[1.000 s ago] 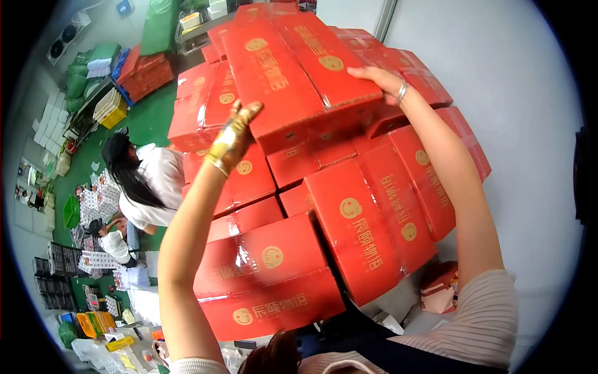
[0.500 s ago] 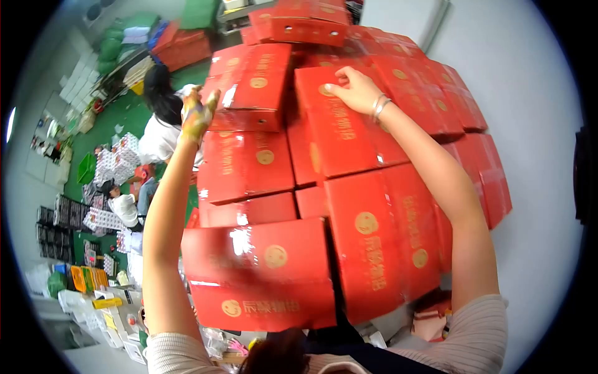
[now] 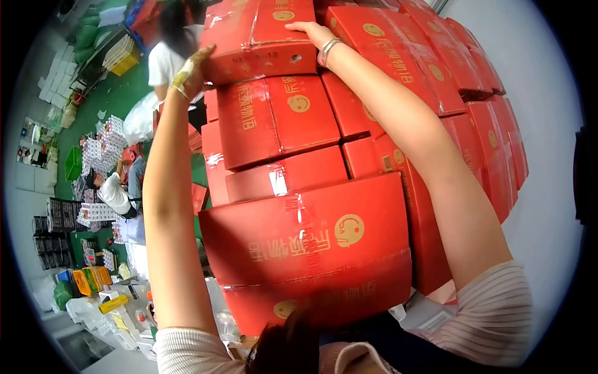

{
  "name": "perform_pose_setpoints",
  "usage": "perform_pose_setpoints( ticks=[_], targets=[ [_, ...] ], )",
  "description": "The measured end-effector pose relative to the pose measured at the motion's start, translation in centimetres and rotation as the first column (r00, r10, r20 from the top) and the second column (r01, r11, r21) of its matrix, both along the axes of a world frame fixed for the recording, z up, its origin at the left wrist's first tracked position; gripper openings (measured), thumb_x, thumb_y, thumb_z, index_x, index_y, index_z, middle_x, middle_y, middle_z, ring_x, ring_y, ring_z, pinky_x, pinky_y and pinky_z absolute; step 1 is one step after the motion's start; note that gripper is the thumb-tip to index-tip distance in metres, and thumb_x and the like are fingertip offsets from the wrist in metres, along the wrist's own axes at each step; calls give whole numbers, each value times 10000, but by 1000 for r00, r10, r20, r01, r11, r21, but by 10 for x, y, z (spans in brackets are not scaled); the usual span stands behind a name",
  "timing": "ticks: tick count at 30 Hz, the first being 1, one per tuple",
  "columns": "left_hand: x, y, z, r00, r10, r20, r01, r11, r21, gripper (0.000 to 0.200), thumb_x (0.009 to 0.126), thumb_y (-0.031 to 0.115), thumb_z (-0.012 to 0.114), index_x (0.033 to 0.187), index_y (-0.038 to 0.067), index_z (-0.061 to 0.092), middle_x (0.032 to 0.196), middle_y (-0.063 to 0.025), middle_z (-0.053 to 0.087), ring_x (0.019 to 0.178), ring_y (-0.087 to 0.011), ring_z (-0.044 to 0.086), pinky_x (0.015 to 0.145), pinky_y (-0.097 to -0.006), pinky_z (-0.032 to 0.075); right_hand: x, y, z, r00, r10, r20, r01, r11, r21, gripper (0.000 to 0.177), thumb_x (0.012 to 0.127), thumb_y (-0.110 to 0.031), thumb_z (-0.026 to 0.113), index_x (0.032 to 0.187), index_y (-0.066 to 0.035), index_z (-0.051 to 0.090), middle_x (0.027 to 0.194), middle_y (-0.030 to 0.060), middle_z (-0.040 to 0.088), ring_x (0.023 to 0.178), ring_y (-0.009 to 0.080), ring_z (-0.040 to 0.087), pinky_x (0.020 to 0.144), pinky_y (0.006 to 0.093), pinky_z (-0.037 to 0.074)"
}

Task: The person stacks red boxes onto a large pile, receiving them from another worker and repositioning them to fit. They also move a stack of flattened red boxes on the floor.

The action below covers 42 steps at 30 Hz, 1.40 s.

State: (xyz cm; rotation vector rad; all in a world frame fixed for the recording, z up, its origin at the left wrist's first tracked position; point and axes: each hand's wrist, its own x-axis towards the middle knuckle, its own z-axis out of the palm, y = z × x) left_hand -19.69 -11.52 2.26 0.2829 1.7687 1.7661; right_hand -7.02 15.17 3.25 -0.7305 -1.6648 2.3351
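Note:
A red cardboard box (image 3: 261, 31) with gold print and clear tape lies on top of the stack, between my two hands. My left hand (image 3: 194, 67), in a pale, yellowish glove, grips its left side, the thumb near the top edge; the other fingers are mostly hidden. At the right side, my bare right hand (image 3: 313, 36), with bracelets on the wrist, holds that box with its fingertips over the upper edge. Directly beneath is another red box (image 3: 283, 124). Closest to my body stands a large red box (image 3: 305, 237), partly in shadow.
More red boxes (image 3: 398, 56) are piled to the right, beside a pale wall (image 3: 548, 112). A person in a white top (image 3: 163, 62) is just beyond my left hand. Farther left, another person (image 3: 115, 193) is among patterned cartons (image 3: 103, 149) on the green floor (image 3: 93, 128).
My right hand has moved left from a neighbouring box onto the top box's right side. My left hand has come against its left side. The view has shifted, and the near boxes appear larger.

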Motion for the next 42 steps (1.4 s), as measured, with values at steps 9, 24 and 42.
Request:
perform_pose_setpoints(
  ticks=[9,24,42],
  targets=[
    [117,-84,62,970,2,243,-55,977,208,573,880,479,636,1308,122,504,1331,-128,548,1156,-362,572,845,-574,469,95,-43,137,943,314,110,-310,949,-50,459,801,-320,724,1154,-51,607,1051,156,687,928,292,684,798,489,577],
    [18,-166,166,995,58,-83,-8,863,506,338,811,218,669,1058,-12,658,1087,-138,684,1018,-260,651,949,-385,509,260,-275,123,885,-75,-459,224,933,281,1206,776,-234,810,1536,-43,-106,1460,224,260,1289,305,406,1018,405,396],
    [37,-42,9,998,61,11,-62,978,200,245,866,52,632,1109,45,601,958,-67,660,915,-176,627,865,-272,500,343,-122,35,928,-337,161,-182,-31,983,700,913,-383,595,1422,32,353,1492,276,286,1383,437,258,1127,561,215]
  ],
)
